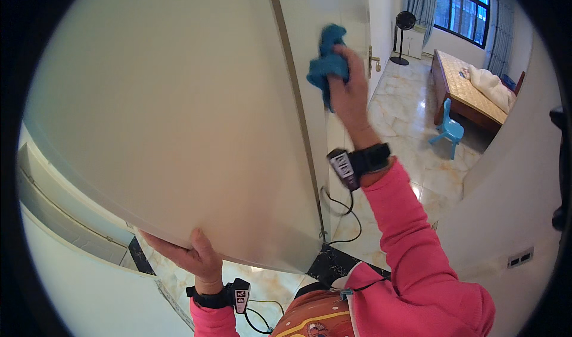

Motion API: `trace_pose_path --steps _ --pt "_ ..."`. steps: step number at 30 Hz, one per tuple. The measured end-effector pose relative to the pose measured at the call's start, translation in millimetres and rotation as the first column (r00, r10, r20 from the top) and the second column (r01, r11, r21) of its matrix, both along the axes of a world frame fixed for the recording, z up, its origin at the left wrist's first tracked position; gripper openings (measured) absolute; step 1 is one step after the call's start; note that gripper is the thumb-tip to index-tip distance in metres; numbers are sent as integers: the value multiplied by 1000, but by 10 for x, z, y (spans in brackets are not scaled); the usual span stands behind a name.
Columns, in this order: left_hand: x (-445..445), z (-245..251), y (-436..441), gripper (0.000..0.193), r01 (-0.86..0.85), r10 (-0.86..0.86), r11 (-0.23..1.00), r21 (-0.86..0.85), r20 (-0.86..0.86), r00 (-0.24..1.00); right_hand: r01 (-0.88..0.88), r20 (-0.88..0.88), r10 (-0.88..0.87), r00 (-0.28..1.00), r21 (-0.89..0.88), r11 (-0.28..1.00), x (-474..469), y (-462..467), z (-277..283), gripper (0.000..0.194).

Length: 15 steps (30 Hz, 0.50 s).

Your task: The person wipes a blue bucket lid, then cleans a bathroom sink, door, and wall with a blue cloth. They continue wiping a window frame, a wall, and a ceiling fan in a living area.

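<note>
My right hand grips a crumpled teal cloth in front of the white door frame, beside a brown vertical strip. Both hand and cloth are slightly blurred. A wide pale door panel fills the left and middle of the view. At its lower edge, my left hand has hold of the panel, thumb on the near face and fingers partly hidden beyond the edge. A strap with a cabled device sits on each wrist.
Beyond the frame is another white door with a brass handle. The tiled room holds a black pedestal fan, a blue plastic chair and a bed. A socket plate is on the right wall; a black threshold lies below.
</note>
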<state>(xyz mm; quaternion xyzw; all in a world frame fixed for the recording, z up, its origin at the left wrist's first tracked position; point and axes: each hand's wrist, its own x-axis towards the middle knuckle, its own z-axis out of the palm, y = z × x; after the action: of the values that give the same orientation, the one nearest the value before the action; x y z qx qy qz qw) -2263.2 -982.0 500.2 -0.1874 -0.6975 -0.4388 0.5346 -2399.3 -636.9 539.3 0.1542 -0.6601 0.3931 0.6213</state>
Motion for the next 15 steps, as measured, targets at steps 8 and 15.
trace_pose_path --steps 8,15 --pt "-39 -148 -43 75 -10 10 999 47 -7 1000 156 758 218 615 -387 909 93 415 -2394 34" --pt "-5 -209 -181 92 -128 132 989 -68 67 989 -188 166 241 956 -284 940 -166 179 -554 46"
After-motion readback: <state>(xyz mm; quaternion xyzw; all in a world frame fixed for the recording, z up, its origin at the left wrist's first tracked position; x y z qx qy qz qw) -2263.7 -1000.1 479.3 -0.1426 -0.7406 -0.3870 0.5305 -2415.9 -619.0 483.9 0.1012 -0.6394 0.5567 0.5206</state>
